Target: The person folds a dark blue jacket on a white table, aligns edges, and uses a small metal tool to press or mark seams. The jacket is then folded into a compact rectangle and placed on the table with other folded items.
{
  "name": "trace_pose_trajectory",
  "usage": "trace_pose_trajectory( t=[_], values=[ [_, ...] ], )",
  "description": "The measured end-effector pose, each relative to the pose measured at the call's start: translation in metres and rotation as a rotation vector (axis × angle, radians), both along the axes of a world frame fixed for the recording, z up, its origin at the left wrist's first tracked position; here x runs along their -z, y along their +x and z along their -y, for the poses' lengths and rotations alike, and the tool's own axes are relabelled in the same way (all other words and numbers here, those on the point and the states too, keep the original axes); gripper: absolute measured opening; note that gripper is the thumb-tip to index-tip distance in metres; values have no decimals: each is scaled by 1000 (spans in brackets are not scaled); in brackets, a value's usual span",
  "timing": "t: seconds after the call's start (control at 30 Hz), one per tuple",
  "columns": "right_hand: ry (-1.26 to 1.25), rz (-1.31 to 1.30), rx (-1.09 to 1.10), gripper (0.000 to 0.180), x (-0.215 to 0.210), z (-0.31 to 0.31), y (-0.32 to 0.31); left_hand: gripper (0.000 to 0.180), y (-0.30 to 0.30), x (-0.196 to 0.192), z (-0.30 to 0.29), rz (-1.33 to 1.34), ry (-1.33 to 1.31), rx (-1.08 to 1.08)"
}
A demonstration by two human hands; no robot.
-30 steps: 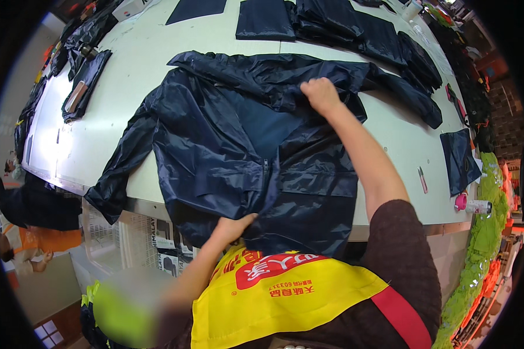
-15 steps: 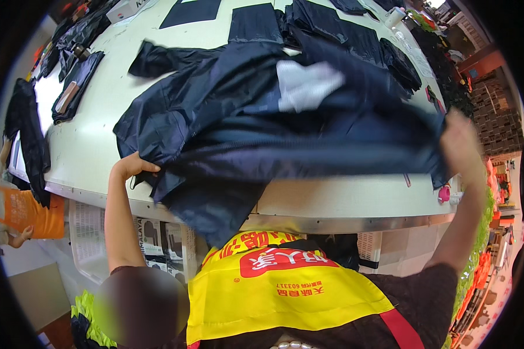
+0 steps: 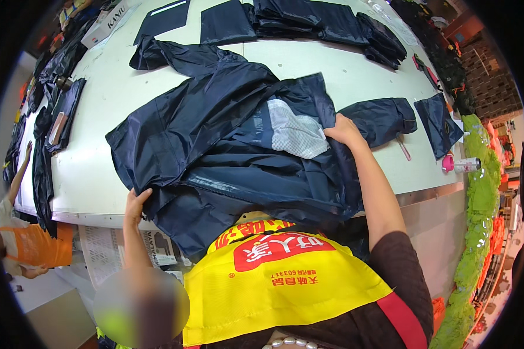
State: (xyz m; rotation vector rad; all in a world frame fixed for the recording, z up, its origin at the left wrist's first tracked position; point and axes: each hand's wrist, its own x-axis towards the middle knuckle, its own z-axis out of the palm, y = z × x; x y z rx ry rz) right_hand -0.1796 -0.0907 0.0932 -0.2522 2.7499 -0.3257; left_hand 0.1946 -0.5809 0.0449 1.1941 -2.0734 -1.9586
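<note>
A dark navy rain jacket [image 3: 215,128] lies spread and crumpled on the worktable in front of me, its front edge hanging over the table's near edge. It is partly opened, and a white mesh lining [image 3: 297,131] shows inside. My left hand [image 3: 136,205] pinches the jacket's lower left edge at the table's rim. With closed fingers, my right hand [image 3: 346,131] grips the jacket's opened edge just right of the mesh. One sleeve [image 3: 381,119] stretches out to the right beyond that hand; another points to the far left.
Folded dark garments [image 3: 308,23] lie along the white table's [image 3: 87,174] far side. A pink object [image 3: 448,163], a small bottle [image 3: 468,165] and a dark cloth piece [image 3: 439,125] are at the right. At the left stands a person in an orange apron [image 3: 41,245]. Bright green fabric [image 3: 468,232] hangs at right.
My right hand has moved left and inward from the far right, bringing the jacket's edge with it. The jacket, blurred and lifted before, now rests on the table. My left hand still holds its edge.
</note>
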Motion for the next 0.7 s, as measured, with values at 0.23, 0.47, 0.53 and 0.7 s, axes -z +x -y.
trace_pose_trajectory(
  t=[0.23,0.47,0.53,0.7],
  values=[
    [-822,90,-29,44,-104,-27,-55,34,29,-27,21,-234,-101,-303],
    [-110,-688,-181,30,21,-70,-179,25,23,30,44,119,-77,-96],
    [-149,-283,-146,40,52,-81,-171,27,20,35,44,175,-125,-92],
    [-257,171,-168,97,18,-149,-142,28,16,19,24,195,-128,-207]
  ],
)
